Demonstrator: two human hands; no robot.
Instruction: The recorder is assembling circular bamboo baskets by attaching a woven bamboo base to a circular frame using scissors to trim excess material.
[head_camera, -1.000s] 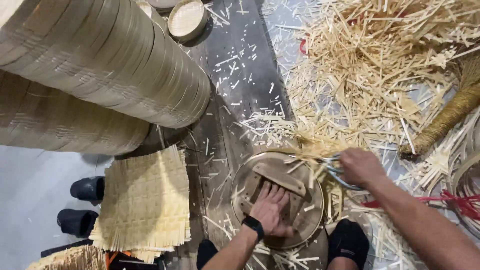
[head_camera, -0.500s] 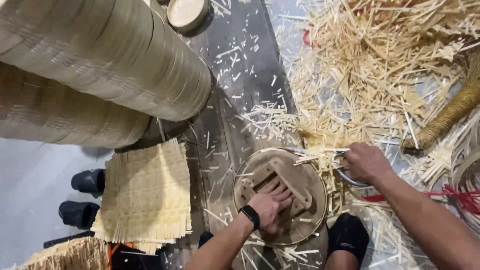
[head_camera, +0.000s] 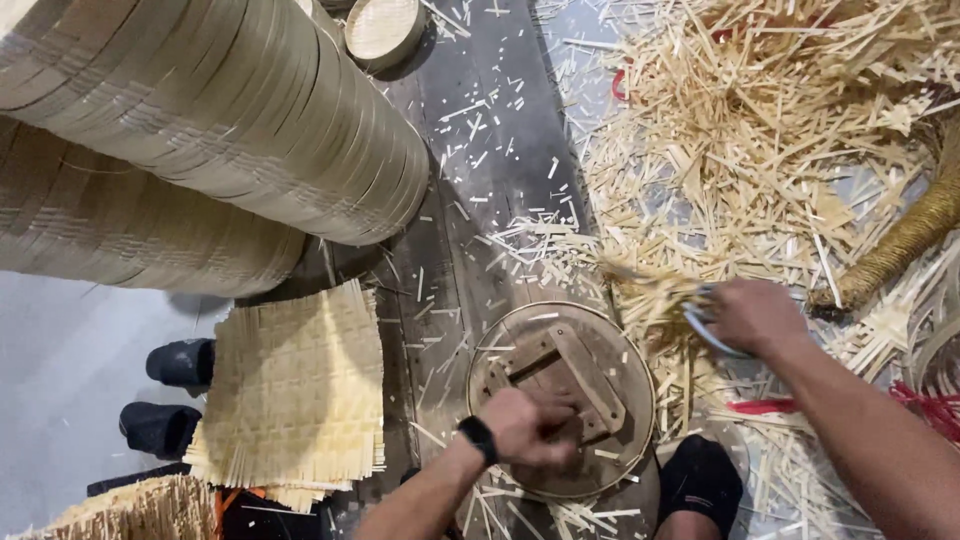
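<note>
A round bamboo tray (head_camera: 620, 355) with a wooden cross brace (head_camera: 570, 375) lies bottom-up on the dark floor in front of me. My left hand (head_camera: 525, 428), with a black watch at the wrist, is curled closed on the near end of the brace. My right hand (head_camera: 752, 315) is shut on a pair of scissors (head_camera: 700, 325) with pale handles, at the tray's right rim, where bamboo strips (head_camera: 650, 290) stick out.
Two long stacks of bamboo rings (head_camera: 220, 120) lie on the left. A pile of woven bamboo mats (head_camera: 295, 385) sits beside two black shoes (head_camera: 170, 390). Cut bamboo scraps (head_camera: 760, 130) cover the right side. A small round lid (head_camera: 385, 30) lies at the top. Red cord (head_camera: 920, 405) lies at the right.
My left hand slid toward me along the brace and its fingers curled shut. The right hand stayed at the tray's right rim with the scissors.
</note>
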